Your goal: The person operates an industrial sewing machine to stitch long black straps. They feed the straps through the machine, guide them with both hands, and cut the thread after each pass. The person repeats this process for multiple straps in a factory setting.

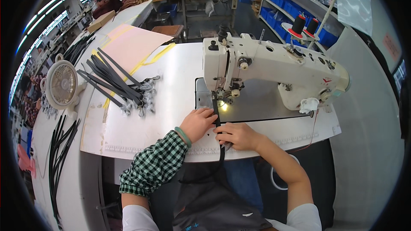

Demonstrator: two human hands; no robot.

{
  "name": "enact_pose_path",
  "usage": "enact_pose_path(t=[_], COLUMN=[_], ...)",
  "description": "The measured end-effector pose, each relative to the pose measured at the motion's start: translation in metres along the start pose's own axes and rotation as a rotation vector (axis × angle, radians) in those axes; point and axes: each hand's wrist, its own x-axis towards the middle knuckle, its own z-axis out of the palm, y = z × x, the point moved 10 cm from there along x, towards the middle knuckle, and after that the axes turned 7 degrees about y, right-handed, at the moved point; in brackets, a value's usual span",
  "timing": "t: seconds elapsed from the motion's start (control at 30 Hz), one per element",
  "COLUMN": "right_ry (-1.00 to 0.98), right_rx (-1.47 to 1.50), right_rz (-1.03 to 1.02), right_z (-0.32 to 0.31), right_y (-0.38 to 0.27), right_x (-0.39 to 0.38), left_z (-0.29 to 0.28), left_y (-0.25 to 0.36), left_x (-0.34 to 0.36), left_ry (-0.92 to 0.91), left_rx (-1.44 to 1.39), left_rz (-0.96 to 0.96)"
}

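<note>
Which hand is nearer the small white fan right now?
Left. The left hand is to the right of the white fan, at the black strap; the right hand is farther right, also at that strap, closer to the body.

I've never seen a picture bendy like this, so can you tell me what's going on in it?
Sure! There's only one picture, from a camera worn on somebody's head, looking down. Its very wide lens makes straight edges look curved. There's no robot: you see bare hands, the left hand and the right hand.

The big cream-coloured thing is a sewing machine. Both hands have fingers on one black strap that runs down from the needle area and over the table's front edge. I can't tell how tightly they hold it.

On the white table, left of the machine, lies a bunch of other dark straps. Farther left is a small white fan.
</note>
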Motion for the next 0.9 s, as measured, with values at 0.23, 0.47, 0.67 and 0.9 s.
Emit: enact_pose_path(t=[0.23, 0.47, 0.67, 0.9], right_ry=[0.008, -0.011, -0.014, -0.049], right_rx=[0.008, -0.032, -0.027, -0.053], right_rz=[-0.012, -0.016, -0.001, 0.011], right_z=[0.0, 0.003, 0.001, 0.002], right_y=[0.001, -0.002, -0.001, -0.003], right_x=[-0.001, 0.001, 0.003, 0.008], left_z=[0.006, 0.0, 0.003, 0.006], left_y=[-0.025, -0.023, -0.021, -0.023], left_x=[0.019, 0.013, 0.013, 0.009], left_ry=[-0.031, 0.052, 0.062, 0.04], left_rx=[-0.078, -0.127, -0.101, -0.097], left_rz=[0.016, 0.038, 0.067, 0.036])
